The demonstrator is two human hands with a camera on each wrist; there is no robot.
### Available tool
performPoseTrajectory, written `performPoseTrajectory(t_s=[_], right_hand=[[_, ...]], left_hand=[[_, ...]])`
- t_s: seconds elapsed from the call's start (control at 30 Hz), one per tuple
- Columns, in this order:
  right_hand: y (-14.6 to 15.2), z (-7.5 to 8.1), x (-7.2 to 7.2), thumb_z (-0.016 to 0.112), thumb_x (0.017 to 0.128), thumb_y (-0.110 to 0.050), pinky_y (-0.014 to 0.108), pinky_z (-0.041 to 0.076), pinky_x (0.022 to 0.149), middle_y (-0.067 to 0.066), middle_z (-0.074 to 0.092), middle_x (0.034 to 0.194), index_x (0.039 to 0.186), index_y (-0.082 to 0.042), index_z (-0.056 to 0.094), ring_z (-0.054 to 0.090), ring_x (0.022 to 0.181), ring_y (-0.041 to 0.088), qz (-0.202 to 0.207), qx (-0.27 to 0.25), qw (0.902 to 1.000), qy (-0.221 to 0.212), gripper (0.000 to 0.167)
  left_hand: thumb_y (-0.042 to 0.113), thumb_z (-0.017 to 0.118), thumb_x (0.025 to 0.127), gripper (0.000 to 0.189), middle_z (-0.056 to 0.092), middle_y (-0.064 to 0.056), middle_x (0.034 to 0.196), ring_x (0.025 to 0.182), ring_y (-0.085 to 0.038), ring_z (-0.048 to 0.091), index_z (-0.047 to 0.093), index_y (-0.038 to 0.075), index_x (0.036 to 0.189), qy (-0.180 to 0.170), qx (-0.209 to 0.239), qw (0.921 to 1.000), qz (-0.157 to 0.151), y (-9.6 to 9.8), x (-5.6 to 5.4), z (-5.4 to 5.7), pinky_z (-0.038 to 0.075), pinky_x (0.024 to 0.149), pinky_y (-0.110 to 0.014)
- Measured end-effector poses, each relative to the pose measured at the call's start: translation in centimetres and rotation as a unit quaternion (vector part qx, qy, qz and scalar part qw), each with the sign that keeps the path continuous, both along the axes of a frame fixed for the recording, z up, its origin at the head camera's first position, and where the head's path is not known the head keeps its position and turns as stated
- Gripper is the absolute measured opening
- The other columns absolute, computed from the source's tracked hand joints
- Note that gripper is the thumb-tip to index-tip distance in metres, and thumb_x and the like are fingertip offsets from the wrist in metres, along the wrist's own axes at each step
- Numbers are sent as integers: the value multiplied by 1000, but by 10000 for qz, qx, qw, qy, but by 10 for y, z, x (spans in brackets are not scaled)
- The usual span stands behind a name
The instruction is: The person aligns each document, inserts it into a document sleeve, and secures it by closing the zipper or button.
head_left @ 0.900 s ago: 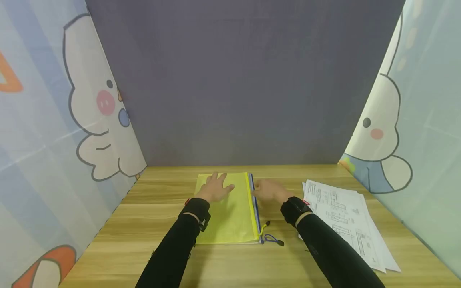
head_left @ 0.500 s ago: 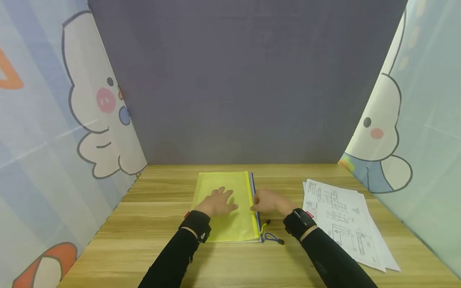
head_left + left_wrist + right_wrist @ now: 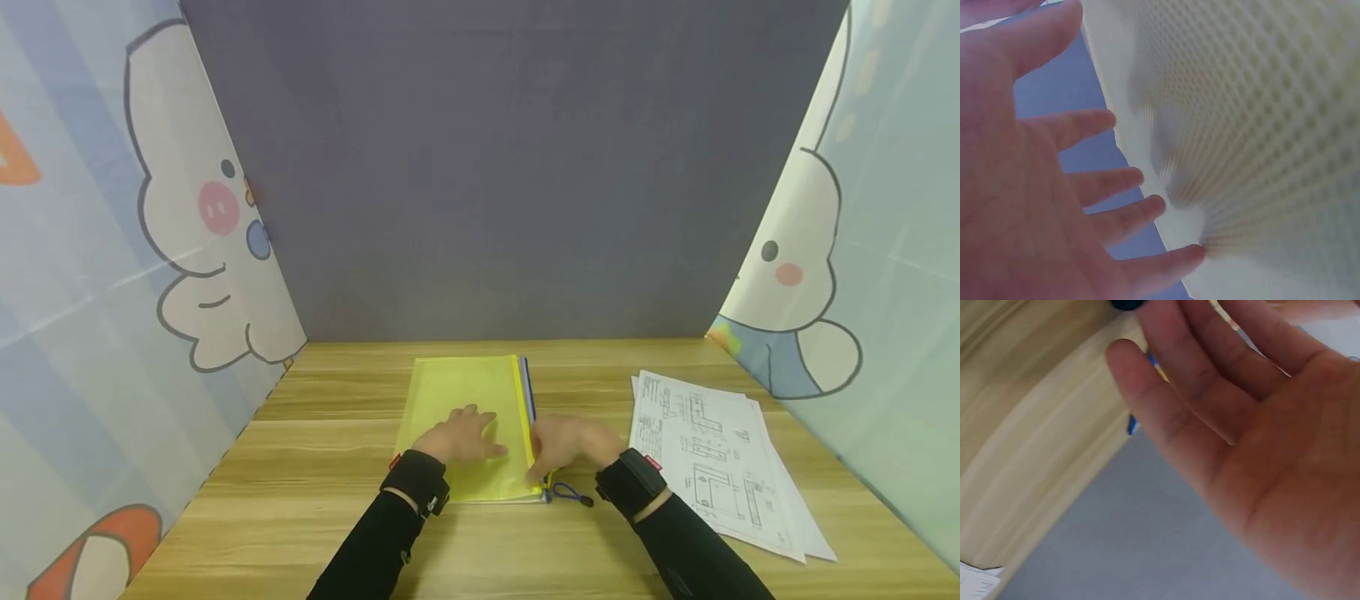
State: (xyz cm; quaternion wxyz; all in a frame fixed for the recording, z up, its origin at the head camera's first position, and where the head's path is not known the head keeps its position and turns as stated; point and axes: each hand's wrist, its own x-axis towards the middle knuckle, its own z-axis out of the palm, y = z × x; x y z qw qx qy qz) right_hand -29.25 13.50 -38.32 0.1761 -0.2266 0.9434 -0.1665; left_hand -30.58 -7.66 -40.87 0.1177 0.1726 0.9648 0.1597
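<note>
A yellow mesh zipper pouch lies on the wooden table with a strip of a blue-edged pouch showing under its right side. Spread over the yellow pouch is my left hand, fingers mostly straight; in the left wrist view the fingertips are right at the mesh. My right hand is bent over the lower right zipper edge, its fingertips down by the yellow pull cord. I cannot tell whether they pinch the zipper. A blue cord loop with a dark end lies beside that corner.
Two or so overlapping printed sheets with technical drawings lie on the right, close by my right forearm. A dark grey panel rises behind the table, and printed cartoon cloths hang at both sides.
My right hand has come down along the zipper edge to the lower right corner, toward me. My left hand has also shifted toward me and slightly right over the pouch. The sheets stay put.
</note>
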Motion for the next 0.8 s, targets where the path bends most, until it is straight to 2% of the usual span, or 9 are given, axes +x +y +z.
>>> performPoseTrajectory(t_s=[0.17,0.37,0.57,0.8], right_hand=[[0,0,11,95,70,-25,29,44,59,-6,59,75,78,-15,60,51,68,12,109,176,9998,-74,38],[0,-3,15,98,65,-20,29,45,59,-6,58,77,81,-15,60,51,69,13,103,223,9996,-154,42],[-2,-7,13,95,69,-18,24,41,51,-8,59,66,67,-16,65,49,59,9,305,363,9988,-154,30],[-4,-8,11,92,71,-14,22,33,47,-11,52,57,58,-16,66,41,53,6,526,471,9974,-176,29]], left_hand=[[65,65,90,81,41,-15,154,143,-39,35,46,19,154,45,-496,9987,-63,3,7,-2,36,108,-66],[72,67,84,94,33,-17,160,149,-41,26,42,18,156,12,-592,9982,-120,5,11,-4,24,113,-69],[73,68,82,99,27,-19,163,150,-44,22,38,17,159,-20,-642,9979,-104,6,14,-5,20,114,-70],[73,67,83,101,24,-22,164,150,-45,19,35,15,160,-14,-719,9974,-86,9,14,-6,19,114,-72]])
